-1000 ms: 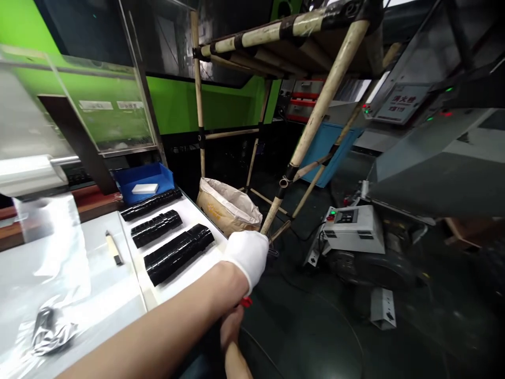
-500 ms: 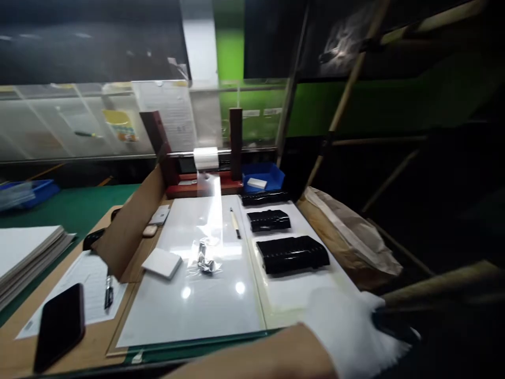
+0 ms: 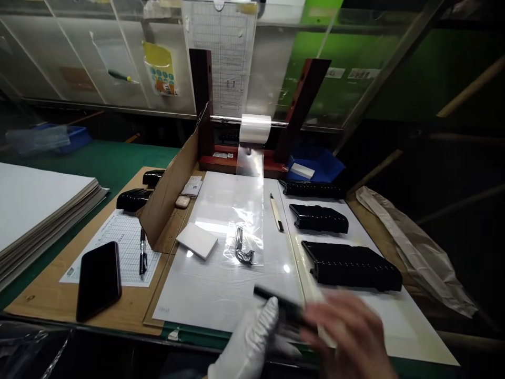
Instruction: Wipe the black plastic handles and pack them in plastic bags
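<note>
My left hand (image 3: 252, 342), in a white glove, is at the bottom centre over the table's front edge. Its fingers are closed on a slim black plastic part (image 3: 278, 304). My bare right hand (image 3: 349, 337) is just to the right of it, smeared by motion, and touches or nearly touches the same part. Beyond the hands lie three rows of black parts (image 3: 351, 266) on a white sheet (image 3: 398, 321). A clear bag with a metal piece (image 3: 242, 250) lies on the glossy mat (image 3: 221, 289) below a film roll (image 3: 255, 128).
A phone (image 3: 98, 279), a pen (image 3: 142, 255) and a form lie on the left beside a cardboard flap (image 3: 169, 195). A white pad (image 3: 196, 240), a small knife (image 3: 276, 210), a blue bin (image 3: 315, 166), stacked sheets (image 3: 35, 205) and a brown sack (image 3: 414, 252) are around.
My view has swung from the floor on the right back to the table. My gloved left hand came back from the right holding a black part, and my right hand rose beside it.
</note>
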Demonstrator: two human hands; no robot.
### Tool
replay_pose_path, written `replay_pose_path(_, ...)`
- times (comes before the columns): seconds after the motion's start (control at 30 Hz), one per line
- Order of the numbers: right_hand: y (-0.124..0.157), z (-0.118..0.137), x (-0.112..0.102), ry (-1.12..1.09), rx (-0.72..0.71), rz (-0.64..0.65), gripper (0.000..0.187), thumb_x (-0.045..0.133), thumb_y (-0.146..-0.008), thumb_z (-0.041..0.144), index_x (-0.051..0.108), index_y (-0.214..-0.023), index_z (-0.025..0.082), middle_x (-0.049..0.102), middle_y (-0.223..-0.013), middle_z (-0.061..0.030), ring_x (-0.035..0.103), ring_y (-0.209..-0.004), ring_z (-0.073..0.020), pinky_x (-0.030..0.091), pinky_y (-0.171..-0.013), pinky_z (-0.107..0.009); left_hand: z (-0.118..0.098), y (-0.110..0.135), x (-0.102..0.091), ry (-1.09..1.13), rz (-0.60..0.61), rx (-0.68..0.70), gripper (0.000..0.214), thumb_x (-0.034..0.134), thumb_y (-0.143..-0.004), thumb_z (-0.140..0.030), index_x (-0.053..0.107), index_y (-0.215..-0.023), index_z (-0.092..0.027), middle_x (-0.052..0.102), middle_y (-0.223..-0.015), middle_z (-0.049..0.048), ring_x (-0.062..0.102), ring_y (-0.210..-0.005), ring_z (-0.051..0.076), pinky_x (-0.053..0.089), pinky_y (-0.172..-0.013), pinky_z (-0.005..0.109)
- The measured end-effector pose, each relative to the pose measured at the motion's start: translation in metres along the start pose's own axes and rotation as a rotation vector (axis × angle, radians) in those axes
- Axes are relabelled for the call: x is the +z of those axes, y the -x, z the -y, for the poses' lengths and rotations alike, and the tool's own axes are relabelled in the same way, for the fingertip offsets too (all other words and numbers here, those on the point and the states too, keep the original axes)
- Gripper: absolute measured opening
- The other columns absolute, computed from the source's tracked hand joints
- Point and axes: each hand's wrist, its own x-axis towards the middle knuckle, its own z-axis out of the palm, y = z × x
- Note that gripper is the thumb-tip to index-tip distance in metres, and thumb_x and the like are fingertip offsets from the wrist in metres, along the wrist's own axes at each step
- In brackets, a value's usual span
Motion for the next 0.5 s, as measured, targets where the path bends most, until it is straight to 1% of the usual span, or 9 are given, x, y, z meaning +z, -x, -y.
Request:
replay_pose_path(0.03,-0.034,-0.012,0.007,-0.060,0.085,0.025,0.015,0.067,-0.094,0.028,0.071,-0.108,0.032,0.074,-0.100,0.0004,0.066,-0.105,-0.0226,0.050,-0.095,-0.037,-0.009,0.000,-0.013,-0.122,-0.054,0.096,0.068,0.046,-0.091,-0.072,0.068,-0.123,-0.016,0.072,-0.115,0.0159,0.066,-0.106,0.032,0.049,-0.099,0.049)
replay_pose_path(0.07,-0.067,-0.025,0.016,-0.131,0.190,0.125,0.015,0.062,-0.097,0.034,0.070,-0.109,0.029,0.072,-0.107,-0.0020,0.064,-0.108,-0.0231,0.050,-0.095,-0.038,-0.016,-0.002,-0.027,-0.265,-0.117,0.193,0.059,0.053,-0.093,-0.063,0.064,-0.130,-0.019,0.068,-0.125,0.0141,0.062,-0.116,0.031,0.045,-0.106,0.049)
replay_pose_path(0.1,-0.099,-0.037,0.027,-0.190,0.284,0.267,0.019,0.059,-0.098,0.038,0.071,-0.108,0.027,0.072,-0.109,-0.0030,0.064,-0.106,-0.0230,0.050,-0.093,-0.038,-0.022,-0.005,-0.040,-0.444,-0.190,0.292,0.053,0.056,-0.095,-0.053,0.059,-0.137,-0.021,0.063,-0.135,0.0128,0.057,-0.125,0.030,0.040,-0.112,0.049)
replay_pose_path(0.13,-0.128,-0.049,0.041,-0.226,0.360,0.466,0.022,0.057,-0.099,0.041,0.072,-0.104,0.026,0.072,-0.109,-0.0034,0.065,-0.106,-0.0234,0.048,-0.094,-0.039,-0.025,-0.009,-0.054,-0.670,-0.266,0.392,0.051,0.054,-0.098,-0.043,0.053,-0.143,-0.021,0.058,-0.143,0.0124,0.051,-0.133,0.030,0.038,-0.116,0.050)
replay_pose_path(0.23,-0.182,-0.078,0.087,-0.303,0.393,0.779,0.021,0.066,-0.092,0.043,0.076,-0.095,0.025,0.075,-0.103,-0.0027,0.068,-0.099,-0.0231,0.050,-0.087,-0.035,-0.021,-0.026,-0.088,-1.297,-0.412,0.595,0.052,0.049,-0.097,-0.024,0.047,-0.148,-0.014,0.050,-0.153,0.0136,0.036,-0.146,0.036,0.038,-0.117,0.058)
replay_pose_path(0.27,-0.191,-0.086,0.103,-0.324,0.396,0.837,0.020,0.068,-0.091,0.041,0.077,-0.094,0.024,0.076,-0.102,-0.0026,0.068,-0.097,-0.0224,0.050,-0.085,-0.033,-0.017,-0.032,-0.097,-1.426,-0.439,0.625,0.051,0.050,-0.095,-0.021,0.050,-0.145,-0.012,0.052,-0.151,0.0136,0.036,-0.146,0.038,0.042,-0.114,0.060)
replay_pose_path(0.33,-0.197,-0.099,0.133,-0.359,0.418,0.926,0.018,0.068,-0.090,0.037,0.078,-0.094,0.023,0.077,-0.100,-0.0032,0.069,-0.094,-0.0211,0.051,-0.083,-0.031,-0.008,-0.042,-0.109,-1.593,-0.479,0.689,0.045,0.053,-0.094,-0.022,0.057,-0.137,-0.010,0.060,-0.144,0.0134,0.048,-0.137,0.040,0.053,-0.104,0.059)
replay_pose_path(0.43,-0.195,-0.114,0.166,-0.402,0.456,0.995,0.019,0.069,-0.090,0.037,0.080,-0.092,0.022,0.077,-0.097,-0.0040,0.070,-0.089,-0.0195,0.052,-0.081,-0.030,0.002,-0.050,-0.120,-1.658,-0.542,0.750,0.035,0.057,-0.094,-0.027,0.064,-0.126,-0.014,0.069,-0.132,0.0114,0.066,-0.115,0.035,0.062,-0.089,0.052)
replay_pose_path(0.5,-0.191,-0.120,0.176,-0.386,0.488,0.960,0.021,0.071,-0.088,0.040,0.080,-0.095,0.022,0.076,-0.096,-0.0050,0.069,-0.087,-0.0199,0.052,-0.081,-0.031,0.003,-0.052,-0.123,-1.647,-0.572,0.755,0.029,0.058,-0.094,-0.028,0.065,-0.121,-0.018,0.071,-0.127,0.0102,0.070,-0.106,0.031,0.063,-0.086,0.050)
